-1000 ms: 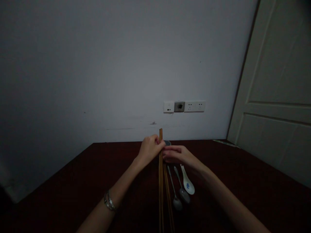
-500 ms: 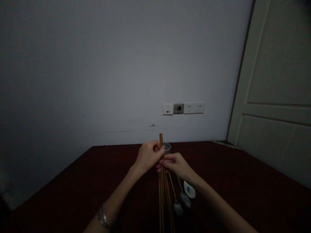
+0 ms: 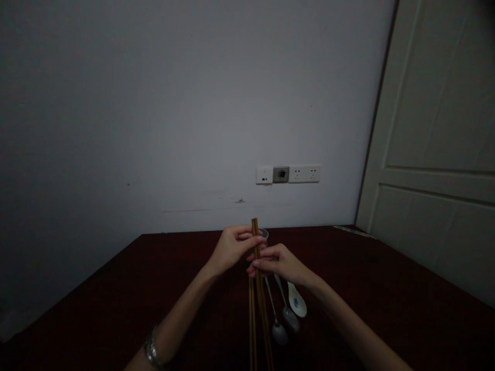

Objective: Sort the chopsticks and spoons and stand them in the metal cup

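A pair of wooden chopsticks (image 3: 261, 299) stands tilted between my hands, upper ends pointing toward the wall. My left hand (image 3: 232, 248) pinches them near the top with thumb and fingers. Just below, my right hand (image 3: 284, 265) closes its thumb and fingers around the same chopsticks. More chopsticks (image 3: 252, 324) run alongside on the left, lower down; their upper ends are hidden by my hands. Behind my fingers, the rim of a grey cup (image 3: 264, 234) shows in part. To the right lie a metal spoon (image 3: 279, 334), another metal spoon (image 3: 291, 319) and a white ceramic spoon (image 3: 297, 301) with a blue mark.
The dark red table (image 3: 185, 309) reaches back to a pale wall (image 3: 193, 129). Sockets and a switch (image 3: 288, 174) are set in the wall. A thin flat strip (image 3: 353, 231) lies at the table's back right, near a white panelled door (image 3: 433, 154).
My left fingers have opened out somewhat and shifted slightly on the chopsticks, which sit a little lower. More of the ceramic spoon shows. The whole view has moved slightly.
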{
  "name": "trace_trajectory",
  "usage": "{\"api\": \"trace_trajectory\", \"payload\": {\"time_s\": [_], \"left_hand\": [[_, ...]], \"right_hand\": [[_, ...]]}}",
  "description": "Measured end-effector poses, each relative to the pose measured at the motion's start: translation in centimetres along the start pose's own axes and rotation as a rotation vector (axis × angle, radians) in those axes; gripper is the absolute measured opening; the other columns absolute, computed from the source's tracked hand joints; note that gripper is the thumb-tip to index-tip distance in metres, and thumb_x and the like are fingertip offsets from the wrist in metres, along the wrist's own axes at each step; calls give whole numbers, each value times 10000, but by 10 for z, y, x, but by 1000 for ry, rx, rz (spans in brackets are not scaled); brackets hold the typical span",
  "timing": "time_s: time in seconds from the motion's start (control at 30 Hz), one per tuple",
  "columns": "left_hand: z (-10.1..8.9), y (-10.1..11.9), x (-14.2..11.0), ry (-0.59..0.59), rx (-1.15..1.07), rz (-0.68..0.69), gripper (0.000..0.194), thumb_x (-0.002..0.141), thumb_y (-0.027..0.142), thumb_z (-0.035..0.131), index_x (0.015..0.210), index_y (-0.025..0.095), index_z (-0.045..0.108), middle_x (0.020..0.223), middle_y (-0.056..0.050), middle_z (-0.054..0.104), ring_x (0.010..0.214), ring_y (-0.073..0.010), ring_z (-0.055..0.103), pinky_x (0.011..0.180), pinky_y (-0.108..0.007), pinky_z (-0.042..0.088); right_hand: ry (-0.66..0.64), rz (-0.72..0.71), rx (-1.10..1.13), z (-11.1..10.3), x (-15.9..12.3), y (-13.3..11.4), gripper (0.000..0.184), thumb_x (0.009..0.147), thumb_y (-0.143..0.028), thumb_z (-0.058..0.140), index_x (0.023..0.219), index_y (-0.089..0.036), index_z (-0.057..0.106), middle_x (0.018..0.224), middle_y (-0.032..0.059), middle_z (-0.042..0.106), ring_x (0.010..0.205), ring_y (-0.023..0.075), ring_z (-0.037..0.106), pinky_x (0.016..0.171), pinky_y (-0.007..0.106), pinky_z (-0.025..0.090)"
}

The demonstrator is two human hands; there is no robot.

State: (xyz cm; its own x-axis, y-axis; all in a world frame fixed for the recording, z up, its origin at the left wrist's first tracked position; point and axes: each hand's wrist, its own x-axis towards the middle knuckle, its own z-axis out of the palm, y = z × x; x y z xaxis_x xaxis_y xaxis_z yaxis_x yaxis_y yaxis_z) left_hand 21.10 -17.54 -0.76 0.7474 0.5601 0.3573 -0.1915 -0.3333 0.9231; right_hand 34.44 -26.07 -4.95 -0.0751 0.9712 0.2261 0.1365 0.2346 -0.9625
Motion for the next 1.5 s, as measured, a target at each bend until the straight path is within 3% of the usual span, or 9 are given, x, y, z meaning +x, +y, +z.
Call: {"api": "trace_trajectory", "payload": {"time_s": [0.23, 0.37, 0.43, 0.6, 0.7, 0.93, 1.13, 1.5], "left_hand": [[3, -6, 1, -14, 17, -57, 298, 664, 304, 669, 874, 94, 650, 800, -104, 694, 702, -184, 648, 616, -262, 507], [3, -7, 1, -26, -7, -65, 311, 665, 306, 672, 887, 90, 644, 823, -116, 691, 719, -185, 649, 670, -295, 507], [4, -8, 0, -51, -28, -61, 300, 676, 308, 665, 881, 91, 643, 831, -118, 690, 727, -183, 648, 700, -312, 502], [8, -10, -2, -122, -59, -40, 271, 701, 293, 647, 893, 101, 644, 849, -109, 684, 742, -174, 644, 732, -321, 490], [12, -11, -3, -132, -45, -27, 263, 696, 288, 653, 883, 105, 648, 828, -96, 682, 731, -170, 641, 732, -319, 487], [18, -12, -4, -160, -20, 12, 240, 710, 281, 641, 871, 103, 654, 800, -84, 679, 731, -168, 636, 714, -293, 483], [21, -14, -5, -161, -36, 42, 228, 710, 281, 643, 850, 101, 652, 776, -77, 680, 715, -168, 637, 693, -283, 484], [21, -3, -10, -166, -5, 55, 178, 713, 253, 639, 802, 100, 650, 727, -63, 675, 695, -160, 638, 671, -267, 484]], "right_hand": [[-38, 102, -15, -2, 0, 4, 367, 668, -422, 658, 907, -145, 672, 855, 71, 675, 769, 163, 630, 692, 303, 493], [-52, 75, -192, -13, -6, -10, 316, 684, -394, 644, 881, -150, 685, 769, 29, 668, 673, 128, 598, 637, 265, 474], [48, 34, -270, -22, -12, -23, 314, 725, -401, 597, 883, -145, 686, 751, 33, 671, 666, 133, 596, 630, 268, 471], [512, -193, -391, -24, -25, -50, 290, 753, -378, 565, 937, -182, 672, 846, 60, 689, 750, 167, 628, 691, 304, 491], [616, -308, -471, -16, -27, -55, 237, 733, -337, 598, 913, -205, 678, 906, 62, 684, 799, 177, 631, 720, 313, 497], [563, -373, -465, -9, -22, -49, 178, 699, -290, 637, 841, -193, 681, 818, 50, 688, 733, 167, 638, 658, 297, 516], [609, -391, -465, -8, -20, -45, 158, 707, -288, 630, 818, -187, 680, 801, 46, 686, 698, 158, 634, 596, 259, 506], [559, -475, -482, -5, -22, -49, 147, 746, -260, 597, 847, -203, 687, 830, 50, 665, 746, 150, 612, 607, 255, 492]]}}
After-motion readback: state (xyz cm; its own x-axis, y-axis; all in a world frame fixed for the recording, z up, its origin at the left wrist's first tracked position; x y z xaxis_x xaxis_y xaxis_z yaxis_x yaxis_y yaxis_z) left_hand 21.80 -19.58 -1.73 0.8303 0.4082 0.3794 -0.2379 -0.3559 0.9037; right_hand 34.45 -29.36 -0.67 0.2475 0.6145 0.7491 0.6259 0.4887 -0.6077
